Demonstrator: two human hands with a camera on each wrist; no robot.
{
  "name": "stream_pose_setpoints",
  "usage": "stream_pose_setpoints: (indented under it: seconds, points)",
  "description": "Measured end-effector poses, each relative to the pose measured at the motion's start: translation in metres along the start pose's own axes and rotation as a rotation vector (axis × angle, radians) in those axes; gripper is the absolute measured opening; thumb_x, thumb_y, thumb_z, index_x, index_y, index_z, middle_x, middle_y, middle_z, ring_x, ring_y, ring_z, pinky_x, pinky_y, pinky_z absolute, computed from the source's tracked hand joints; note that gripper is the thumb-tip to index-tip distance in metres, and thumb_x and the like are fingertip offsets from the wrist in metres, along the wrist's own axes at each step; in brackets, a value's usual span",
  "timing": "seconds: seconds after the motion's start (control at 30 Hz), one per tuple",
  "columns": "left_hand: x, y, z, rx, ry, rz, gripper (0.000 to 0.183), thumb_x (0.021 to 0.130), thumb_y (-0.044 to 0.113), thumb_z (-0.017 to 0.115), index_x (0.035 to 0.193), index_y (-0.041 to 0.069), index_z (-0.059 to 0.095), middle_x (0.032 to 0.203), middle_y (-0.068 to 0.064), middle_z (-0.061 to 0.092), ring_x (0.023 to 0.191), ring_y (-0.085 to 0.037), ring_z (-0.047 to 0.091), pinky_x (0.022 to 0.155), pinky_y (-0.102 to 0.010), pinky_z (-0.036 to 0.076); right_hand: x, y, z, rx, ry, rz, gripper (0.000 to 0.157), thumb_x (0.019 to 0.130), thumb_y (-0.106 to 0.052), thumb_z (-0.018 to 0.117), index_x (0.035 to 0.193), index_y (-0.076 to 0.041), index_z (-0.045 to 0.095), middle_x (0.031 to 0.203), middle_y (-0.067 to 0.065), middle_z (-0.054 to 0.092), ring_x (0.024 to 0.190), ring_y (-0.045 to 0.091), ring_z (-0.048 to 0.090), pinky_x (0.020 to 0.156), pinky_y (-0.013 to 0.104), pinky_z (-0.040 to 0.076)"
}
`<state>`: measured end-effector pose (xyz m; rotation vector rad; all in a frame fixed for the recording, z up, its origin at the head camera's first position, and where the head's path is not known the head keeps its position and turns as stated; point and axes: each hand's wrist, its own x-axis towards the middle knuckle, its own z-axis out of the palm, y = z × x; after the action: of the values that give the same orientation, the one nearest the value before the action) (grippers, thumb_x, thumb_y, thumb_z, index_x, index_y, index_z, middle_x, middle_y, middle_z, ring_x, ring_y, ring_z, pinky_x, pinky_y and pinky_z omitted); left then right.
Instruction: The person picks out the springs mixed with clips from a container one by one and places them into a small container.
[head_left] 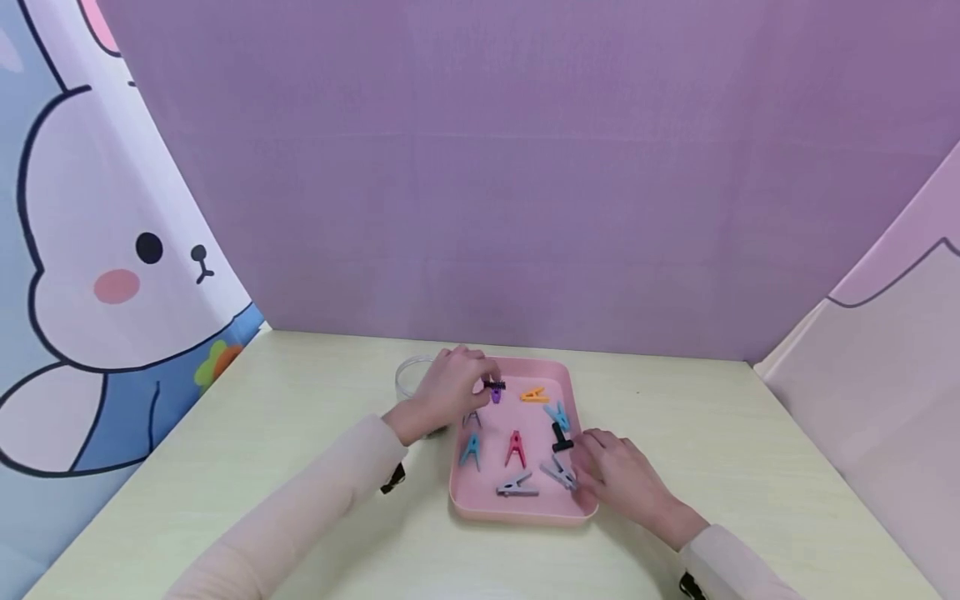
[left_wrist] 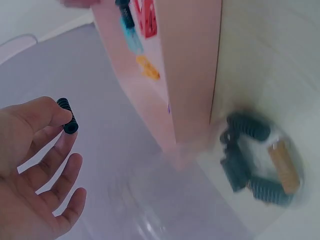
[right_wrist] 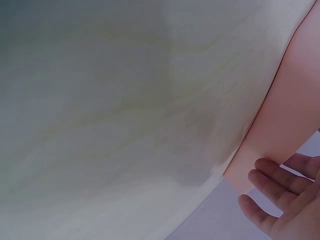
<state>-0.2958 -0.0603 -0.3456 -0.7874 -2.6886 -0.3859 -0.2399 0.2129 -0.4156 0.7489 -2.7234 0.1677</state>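
Thumb and fingertips of my left hand (head_left: 453,387) pinch a small black ribbed cylinder (left_wrist: 69,116) above the far left of a pink tray (head_left: 480,512). Beneath it in the head view lies a purple clip (head_left: 496,397). My right hand (head_left: 626,479) is at the tray's right side, its fingers loosely bent and the fingertips right at the wall (right_wrist: 280,125). Close to those fingers are a black T-shaped piece (head_left: 561,438) and a grey clip (head_left: 559,474), both in the tray.
More clips lie in the tray: orange (head_left: 535,396), light blue (head_left: 557,415), teal (head_left: 470,450), red (head_left: 515,448) and grey (head_left: 517,487). Left of the tray stands a clear container (head_left: 408,363), partly hidden by my left hand; it holds several dark ribbed pieces (left_wrist: 248,126) and a brown one (left_wrist: 284,166).
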Motion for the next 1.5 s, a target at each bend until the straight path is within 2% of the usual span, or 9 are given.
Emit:
stream_pose_setpoints:
  seconds: [0.17,0.4,0.63,1.07,1.5]
  points:
    - [-0.004,-0.015,-0.010,0.018,0.034,-0.045,0.014,0.078,0.020,0.069,0.092,0.021,0.068,0.085,0.007,0.066,0.086,-0.015,0.055,0.080,-0.037,0.043,0.000,-0.001,0.000,0.008,-0.001,-0.002,0.039,0.077,-0.027,0.070,0.107,-0.004,0.061,0.109,0.010,0.062,0.104,0.025,0.057,0.082,0.043,0.047]
    - [-0.012,-0.037,-0.023,0.036,0.109,-0.055,0.013,0.075,0.015,0.069,0.089,0.017,0.069,0.083,0.004,0.066,0.087,-0.021,0.058,0.073,-0.041,0.045,0.000,-0.001,-0.001,0.005,0.017,-0.016,0.038,0.076,-0.027,0.070,0.106,-0.004,0.061,0.108,0.010,0.062,0.102,0.025,0.057,0.080,0.043,0.048]
    - [-0.018,-0.055,-0.023,0.051,0.127,-0.087,0.014,0.074,0.011,0.067,0.087,0.015,0.068,0.082,0.002,0.066,0.086,-0.023,0.058,0.073,-0.043,0.045,0.000,0.001,0.001,0.010,0.017,-0.020,0.038,0.076,-0.026,0.070,0.106,-0.004,0.061,0.108,0.009,0.062,0.103,0.025,0.057,0.081,0.043,0.048]
    - [-0.021,-0.067,-0.011,0.098,0.037,-0.129,0.014,0.073,0.013,0.068,0.087,0.015,0.069,0.081,0.001,0.064,0.083,-0.024,0.056,0.072,-0.042,0.043,0.000,0.004,0.003,0.011,0.015,-0.024,0.040,0.076,-0.026,0.070,0.107,-0.003,0.061,0.108,0.011,0.062,0.103,0.025,0.057,0.081,0.043,0.048]
    - [-0.016,-0.070,-0.002,0.100,0.011,-0.123,0.014,0.075,0.013,0.069,0.088,0.015,0.069,0.082,0.001,0.067,0.085,-0.025,0.056,0.077,-0.044,0.044,-0.001,0.005,0.004,0.014,0.010,-0.024,0.041,0.076,-0.027,0.070,0.108,-0.004,0.061,0.110,0.011,0.062,0.104,0.025,0.057,0.082,0.042,0.048]
